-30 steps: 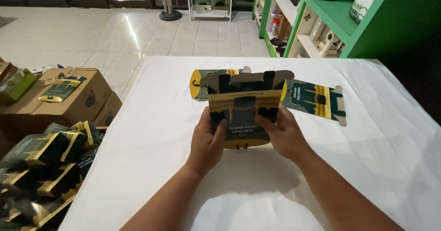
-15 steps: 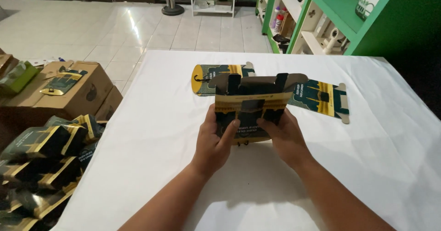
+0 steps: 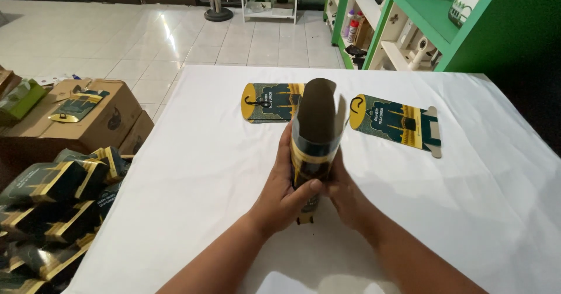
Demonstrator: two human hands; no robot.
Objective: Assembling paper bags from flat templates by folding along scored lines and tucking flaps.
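While both hands are meeting at the centre of the white table [image 3: 193, 154], a dark green and gold printed carton sleeve [image 3: 314, 136] is being held upright between them, its open upper end facing the camera. The left hand [image 3: 284, 194] is wrapping the sleeve's lower half from nine o'clock, fingers curled closed against the card and thumb pressing across its front. The right hand [image 3: 345, 196] is gripping the same sleeve from three o'clock; its fingertips are lying largely hidden behind the card. Two flat, unfolded carton blanks are lying on the cloth beyond the sleeve: one [image 3: 270, 102] at eleven o'clock, the other [image 3: 397, 123] at one o'clock. Stacked folded cartons [image 3: 55, 206] and a brown cardboard box [image 3: 87, 116] are sitting off the table at nine o'clock.
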